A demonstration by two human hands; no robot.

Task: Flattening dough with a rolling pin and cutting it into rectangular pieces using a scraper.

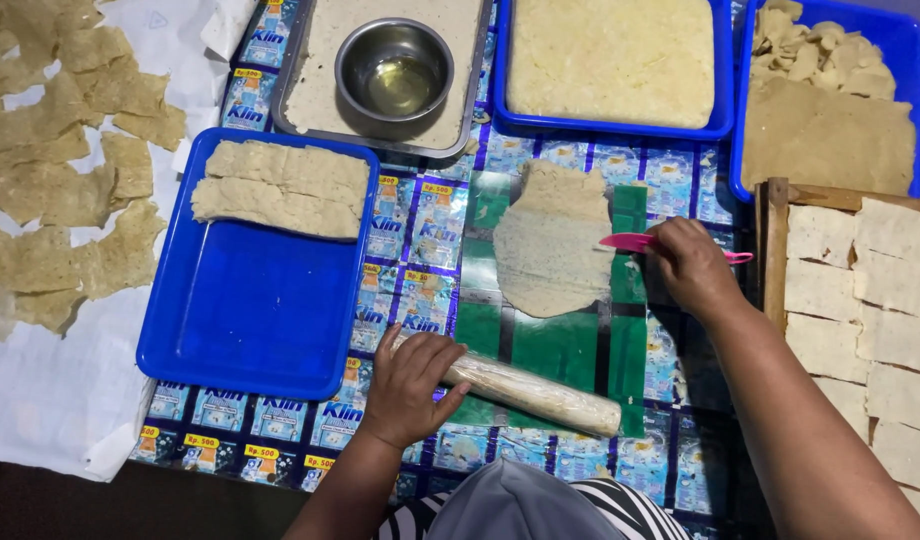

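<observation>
Right hand (692, 268): fingers curling closed around a pink flat tool (640, 242), its blade touching the right edge of the dough sheet (552, 240).
Left hand (412, 385): lying palm down, fingers spread and unclenched, resting on the left end of the rolling pin (535, 393), nearer the person than the dough sheet.
Dough sheet: lying flat and thin on the green plastic mat (570, 345), at mid-table.
Rolling pin: lying slantwise on the same mat, just below the dough sheet, not touching it.
Blue tray (250, 310): sitting left of the dough sheet, holding flat dough slabs (280, 190) at its far end.
Steel bowl (395, 75): standing beyond the dough sheet, holding clear liquid, in a metal tray (305, 60).
Far blue trays: one with a dough block (610, 60) directly beyond the dough sheet; another with scraps (830, 110) to its far right.
Wooden frame (775, 250): sitting right of the dough sheet, holding cut squares (860, 290).
Torn pieces (60, 180): lying on white paper, well left of the dough sheet.
</observation>
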